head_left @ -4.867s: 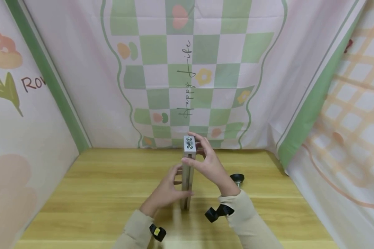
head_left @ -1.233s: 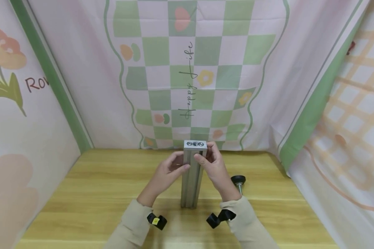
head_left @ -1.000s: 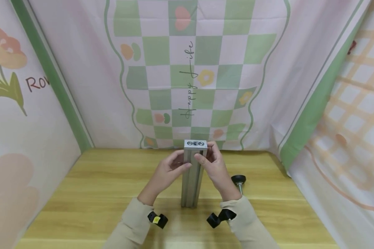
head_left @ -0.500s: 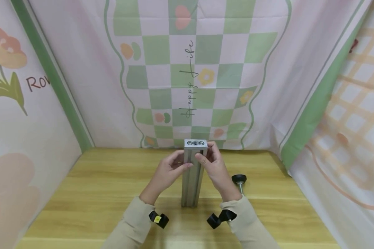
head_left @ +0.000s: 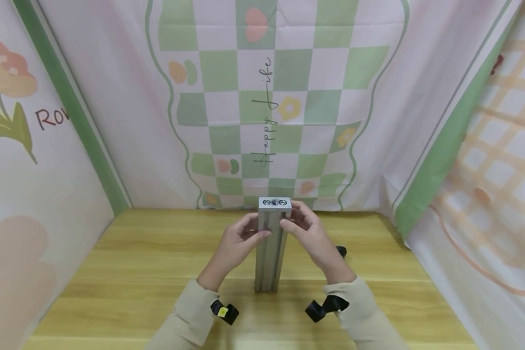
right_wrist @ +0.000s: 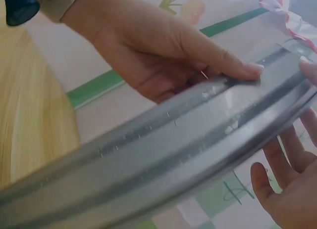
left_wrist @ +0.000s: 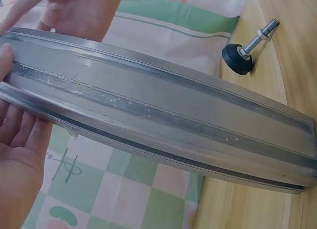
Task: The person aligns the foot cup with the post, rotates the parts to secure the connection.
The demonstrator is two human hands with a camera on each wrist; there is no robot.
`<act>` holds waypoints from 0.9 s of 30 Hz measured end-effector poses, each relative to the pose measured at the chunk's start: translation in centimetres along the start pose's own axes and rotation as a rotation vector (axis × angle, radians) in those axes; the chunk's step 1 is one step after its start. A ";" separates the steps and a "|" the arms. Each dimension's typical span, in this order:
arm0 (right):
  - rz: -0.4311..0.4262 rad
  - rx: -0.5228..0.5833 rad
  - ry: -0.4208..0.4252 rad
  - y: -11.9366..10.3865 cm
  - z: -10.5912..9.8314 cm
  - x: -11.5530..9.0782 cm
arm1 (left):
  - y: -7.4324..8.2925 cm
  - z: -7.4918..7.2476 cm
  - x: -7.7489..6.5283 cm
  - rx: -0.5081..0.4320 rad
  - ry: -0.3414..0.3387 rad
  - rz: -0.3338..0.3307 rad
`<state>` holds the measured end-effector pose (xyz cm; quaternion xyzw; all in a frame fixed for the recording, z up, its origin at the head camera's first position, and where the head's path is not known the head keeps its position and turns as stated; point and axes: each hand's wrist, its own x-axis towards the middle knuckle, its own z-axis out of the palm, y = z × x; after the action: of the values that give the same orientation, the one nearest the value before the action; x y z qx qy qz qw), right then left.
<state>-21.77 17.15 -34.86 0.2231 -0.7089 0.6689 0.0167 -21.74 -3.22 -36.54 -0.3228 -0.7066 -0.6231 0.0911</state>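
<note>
A silver aluminium profile [head_left: 269,253] stands upright on the table, its end plate [head_left: 274,202] with screw heads on top. My left hand [head_left: 234,245] holds it near the top, thumb on the front face and fingers round the left edge. At its upper right edge is my right hand [head_left: 312,238], fingers loosely bent and spread; in the left wrist view the palm of the right hand [left_wrist: 81,14] is turned towards the profile, apart from it. A black levelling foot [left_wrist: 237,59] with a threaded stem lies behind, mostly covered by my right wrist in the head view.
The wooden table [head_left: 157,262] runs back to a printed curtain [head_left: 253,107], with more cloth hanging at both sides. Black straps [head_left: 325,307] sit on both wrists. Small pale flecks lie along the profile's grooves.
Over the earlier frames the profile turned so its wide face points at me, and my left hand rose along it. Since half a second ago my right hand has loosened and shifted right.
</note>
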 end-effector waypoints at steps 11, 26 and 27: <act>0.001 -0.254 -0.117 1.2 -4.1 -0.6 | 0.4 0.0 0.0 -0.036 -0.004 -0.035; 0.226 -0.506 -0.033 5.7 -10.9 -1.2 | 0.2 -0.1 -0.1 -0.031 -0.015 -0.025; 0.239 -0.510 -0.033 6.0 -11.2 -1.2 | 0.2 -0.1 -0.1 -0.029 -0.014 -0.023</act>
<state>-25.76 28.24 -39.70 0.1375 -0.8758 0.4623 -0.0180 -21.60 -3.34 -36.45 -0.3203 -0.7018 -0.6320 0.0744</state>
